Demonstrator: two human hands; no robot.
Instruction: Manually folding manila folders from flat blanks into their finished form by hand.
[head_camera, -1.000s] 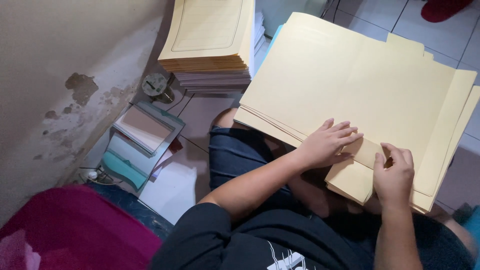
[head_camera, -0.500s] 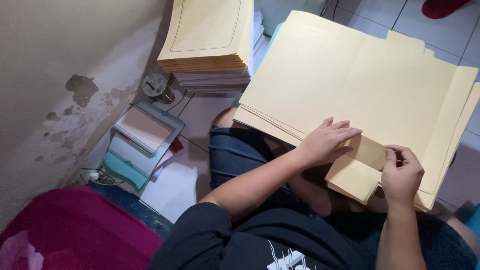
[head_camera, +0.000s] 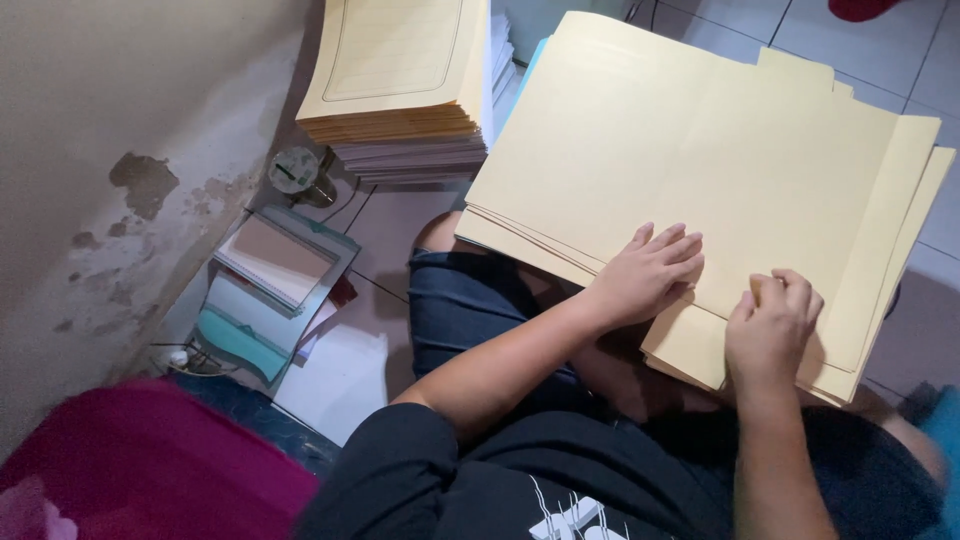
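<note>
1. Your left hand (head_camera: 645, 275) lies flat and open on the folders (head_camera: 700, 170), fingers spread, palm pressing down on the top sheet near its lower edge.
2. Your right hand (head_camera: 772, 325) sits just beside it, at the near edge of the folders. The fingers curl over and pinch the flap (head_camera: 690, 340) of the top folder; the thumb is hidden under the knuckles.
3. The folders are pale yellow card, a loose pile fanned out across your lap, resting on your knee (head_camera: 440, 235) and reaching out over the tiled floor (head_camera: 900, 60). Their right edges are staggered, so several layers show.
4. Up ahead, a stack (head_camera: 405, 90) of more yellow card stands on the floor, well apart from your hands, with white sheets under it.
5. To your left, a stained wall (head_camera: 120, 180) runs along the floor. At its foot lies a small round clock (head_camera: 293, 170), and nearer you a pile of books (head_camera: 270, 290) with teal and pink covers.
6. At the lower left, something magenta (head_camera: 150, 460), blurred, is close to the camera.
7. You wear dark shorts (head_camera: 470, 310) and a black shirt (head_camera: 520, 480).
</note>
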